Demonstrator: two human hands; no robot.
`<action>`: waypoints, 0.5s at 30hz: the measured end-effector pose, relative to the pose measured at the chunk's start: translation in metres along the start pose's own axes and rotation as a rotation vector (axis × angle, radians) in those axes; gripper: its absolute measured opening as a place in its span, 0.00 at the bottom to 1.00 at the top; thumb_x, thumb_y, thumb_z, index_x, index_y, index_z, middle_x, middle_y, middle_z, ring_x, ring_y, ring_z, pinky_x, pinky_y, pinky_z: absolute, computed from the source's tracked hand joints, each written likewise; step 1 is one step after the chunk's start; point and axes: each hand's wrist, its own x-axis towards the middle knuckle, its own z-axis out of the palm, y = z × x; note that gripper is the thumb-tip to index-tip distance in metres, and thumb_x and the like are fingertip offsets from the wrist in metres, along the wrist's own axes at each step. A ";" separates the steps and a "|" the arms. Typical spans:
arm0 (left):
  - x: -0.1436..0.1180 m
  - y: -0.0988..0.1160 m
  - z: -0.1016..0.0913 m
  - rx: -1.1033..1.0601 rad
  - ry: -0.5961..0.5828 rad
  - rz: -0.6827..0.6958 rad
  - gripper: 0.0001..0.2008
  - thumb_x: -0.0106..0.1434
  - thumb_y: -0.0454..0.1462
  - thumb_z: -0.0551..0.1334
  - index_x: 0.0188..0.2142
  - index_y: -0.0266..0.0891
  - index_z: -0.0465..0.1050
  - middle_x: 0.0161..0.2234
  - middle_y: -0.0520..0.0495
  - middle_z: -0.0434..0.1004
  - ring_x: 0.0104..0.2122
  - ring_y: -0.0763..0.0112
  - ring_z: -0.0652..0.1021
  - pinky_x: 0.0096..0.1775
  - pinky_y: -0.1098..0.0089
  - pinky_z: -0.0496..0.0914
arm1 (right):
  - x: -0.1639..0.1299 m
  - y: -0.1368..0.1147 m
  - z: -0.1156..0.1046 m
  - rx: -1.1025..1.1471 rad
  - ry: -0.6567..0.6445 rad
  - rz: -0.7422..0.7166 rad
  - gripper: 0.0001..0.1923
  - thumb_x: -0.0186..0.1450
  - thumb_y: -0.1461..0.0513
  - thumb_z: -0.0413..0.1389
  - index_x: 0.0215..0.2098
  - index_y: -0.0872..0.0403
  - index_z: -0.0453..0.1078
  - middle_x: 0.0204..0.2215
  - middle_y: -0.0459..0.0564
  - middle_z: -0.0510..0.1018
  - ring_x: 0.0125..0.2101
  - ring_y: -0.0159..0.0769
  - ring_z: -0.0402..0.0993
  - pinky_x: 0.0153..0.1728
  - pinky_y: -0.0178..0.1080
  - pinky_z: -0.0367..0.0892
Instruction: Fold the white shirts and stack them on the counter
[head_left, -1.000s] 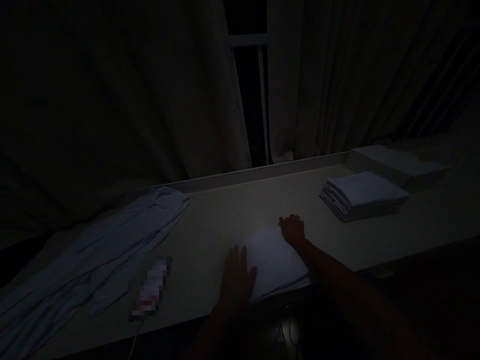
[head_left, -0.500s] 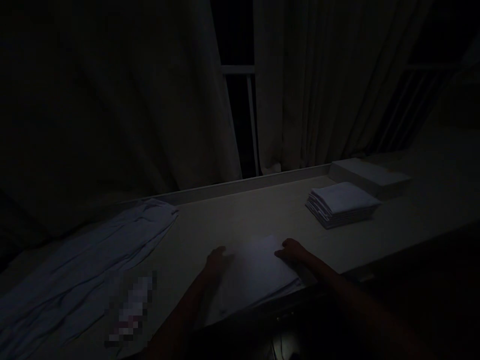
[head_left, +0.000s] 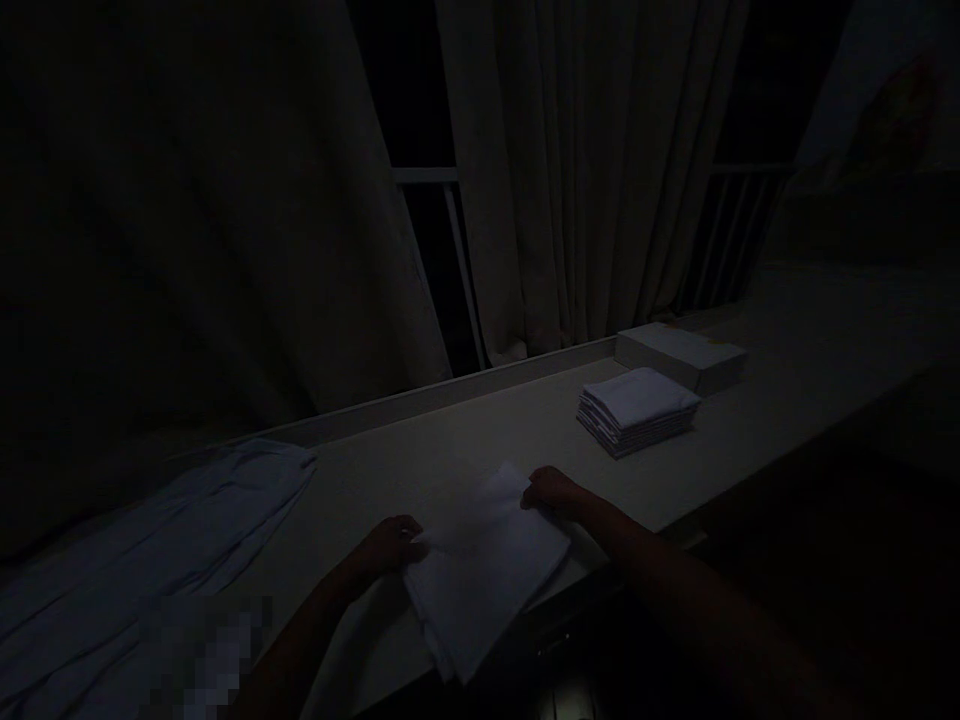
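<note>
Folded cloth point(head_left: 484, 575) looks soft, light; left hand point(head_left: 388, 546) and right hand point(head_left: 555, 490) pinch its sides, where I'd grip.

Head camera looks down (and forward).

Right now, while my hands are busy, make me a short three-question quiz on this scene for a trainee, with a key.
1. What do the left hand and right hand both hold?
A) a curtain
B) a folded white cloth
C) a white box
2. True or false: the stack of folded cloths lies beyond and to the right of the right hand.
3. Fill in: the loose, wrinkled cloth lies on the person's ____ side.

Key: 1 B; 2 true; 3 left.
</note>
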 end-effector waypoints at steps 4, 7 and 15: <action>-0.006 0.030 -0.047 0.067 0.241 0.168 0.22 0.56 0.48 0.60 0.44 0.35 0.75 0.38 0.45 0.79 0.36 0.63 0.77 0.39 0.67 0.68 | 0.007 -0.036 -0.016 0.151 -0.002 -0.200 0.15 0.43 0.67 0.62 0.31 0.56 0.75 0.27 0.44 0.78 0.28 0.33 0.73 0.28 0.32 0.64; -0.017 0.047 -0.067 0.259 0.445 0.297 0.17 0.62 0.44 0.56 0.46 0.39 0.73 0.43 0.48 0.77 0.42 0.64 0.75 0.44 0.66 0.65 | 0.013 -0.056 -0.026 0.217 0.075 -0.335 0.17 0.43 0.67 0.62 0.33 0.55 0.74 0.32 0.43 0.78 0.35 0.35 0.73 0.36 0.34 0.66; -0.062 -0.006 0.060 0.731 0.645 0.572 0.09 0.63 0.34 0.55 0.39 0.43 0.73 0.33 0.46 0.75 0.32 0.66 0.73 0.36 0.66 0.66 | -0.022 0.017 0.003 0.336 0.115 -0.298 0.18 0.46 0.65 0.59 0.36 0.52 0.76 0.39 0.49 0.79 0.36 0.38 0.74 0.37 0.38 0.67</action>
